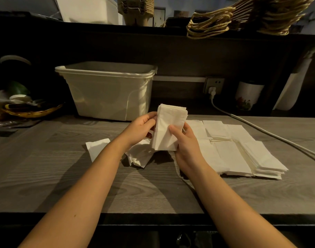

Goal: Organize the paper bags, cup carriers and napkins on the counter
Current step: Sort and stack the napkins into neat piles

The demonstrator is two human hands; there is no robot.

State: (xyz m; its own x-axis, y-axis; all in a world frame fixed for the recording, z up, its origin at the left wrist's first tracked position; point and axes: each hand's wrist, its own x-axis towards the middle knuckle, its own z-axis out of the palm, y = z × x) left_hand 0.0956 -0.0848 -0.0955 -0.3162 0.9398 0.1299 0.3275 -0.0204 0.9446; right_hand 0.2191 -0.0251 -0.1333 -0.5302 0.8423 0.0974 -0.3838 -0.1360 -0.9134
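- The left hand point(141, 128) and right hand point(188, 147) hold a stack of napkins point(168, 127) upright above the counter point(45, 172), fingers curled round its two sides (right thumb lying across the front).
- Flat napkin piles point(242, 154) overlap on the counter, just right of the right hand.
- A crumpled napkin point(140, 157) lies under the left hand; a loose napkin point(96, 148) lies further left.
- A pale plastic bin point(108, 92) stands behind.
- Paper bags point(251, 15) and cup carriers point(135, 9) sit on the shelf above.
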